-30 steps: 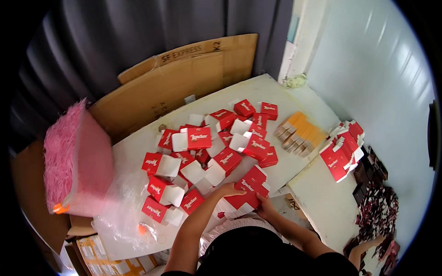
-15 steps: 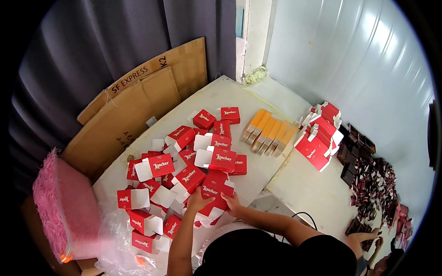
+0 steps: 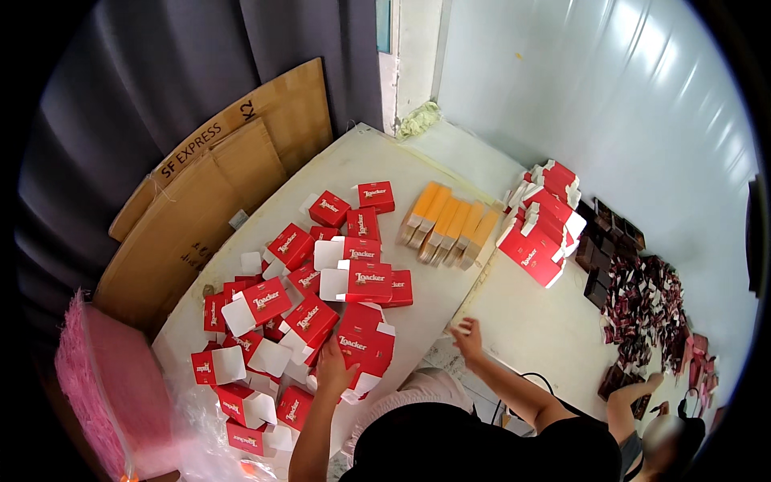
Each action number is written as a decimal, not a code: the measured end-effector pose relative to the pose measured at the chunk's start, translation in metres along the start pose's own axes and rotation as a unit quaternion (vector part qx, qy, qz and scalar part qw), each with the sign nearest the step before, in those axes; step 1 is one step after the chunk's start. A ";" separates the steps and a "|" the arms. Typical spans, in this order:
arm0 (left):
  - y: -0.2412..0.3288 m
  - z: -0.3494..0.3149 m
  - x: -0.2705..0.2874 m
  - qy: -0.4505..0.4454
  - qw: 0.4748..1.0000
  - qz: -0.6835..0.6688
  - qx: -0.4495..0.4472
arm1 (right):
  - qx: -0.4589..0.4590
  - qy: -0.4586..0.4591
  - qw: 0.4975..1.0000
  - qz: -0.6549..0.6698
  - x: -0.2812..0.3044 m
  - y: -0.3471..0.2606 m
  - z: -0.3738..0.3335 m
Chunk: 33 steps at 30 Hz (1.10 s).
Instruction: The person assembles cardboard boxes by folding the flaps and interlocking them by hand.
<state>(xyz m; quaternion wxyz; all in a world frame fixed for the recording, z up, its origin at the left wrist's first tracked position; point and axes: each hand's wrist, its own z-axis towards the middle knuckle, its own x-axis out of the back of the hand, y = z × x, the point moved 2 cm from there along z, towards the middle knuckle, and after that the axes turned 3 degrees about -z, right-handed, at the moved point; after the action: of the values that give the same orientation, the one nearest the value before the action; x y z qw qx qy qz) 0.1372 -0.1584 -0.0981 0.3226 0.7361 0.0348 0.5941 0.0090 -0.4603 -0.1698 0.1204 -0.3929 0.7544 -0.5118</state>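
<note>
My left hand is closed on the left edge of a flat-looking red carton with white flaps, its thumb over the face. The carton lies at the near edge of the table, and other card seems to be under it. Off to the right, above the gap between two tables, my right hand holds nothing, its fingers apart and slightly curled. Left of and beyond my left hand, several folded red boxes lie in a loose heap, many with white flaps standing open.
Yellow-topped packs stand in a row beyond the boxes. On the right table are flat red cartons and a pile of small dark wrapped pieces. Another person's arm reaches in there. A pink shred-filled bag stands at left.
My right hand has let go of the red carton and moved right, off the table. My left hand stays on the carton. The whole view has shifted slightly.
</note>
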 end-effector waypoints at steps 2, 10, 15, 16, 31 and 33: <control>0.026 0.002 0.015 -0.030 0.996 -0.076 -0.043 | 0.017 0.040 0.999 0.024 0.012 -0.018 0.018; 0.118 0.098 0.032 -0.205 0.782 -0.588 -0.034 | -0.077 0.001 0.977 0.198 0.047 -0.090 0.105; 0.158 0.237 -0.003 -0.147 0.824 -0.547 -0.012 | -0.088 0.016 0.973 0.212 0.059 -0.125 0.181; 0.172 0.260 -0.008 -0.154 0.830 -0.537 -0.007 | -0.092 0.029 0.974 0.204 0.060 -0.130 0.192; 0.190 0.378 -0.083 -0.343 0.851 -0.380 0.114 | -0.071 -0.049 0.987 0.132 0.030 -0.143 0.186; 0.186 0.378 -0.085 -0.353 0.857 -0.368 0.079 | 0.024 -0.044 0.988 0.145 0.022 -0.136 0.193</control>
<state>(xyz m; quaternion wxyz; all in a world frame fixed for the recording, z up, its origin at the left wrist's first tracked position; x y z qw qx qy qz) 0.3895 -0.5057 -0.1067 0.4489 0.8531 0.2334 0.1276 0.1709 -0.6297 -0.1328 0.2359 -0.2989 0.7846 -0.4892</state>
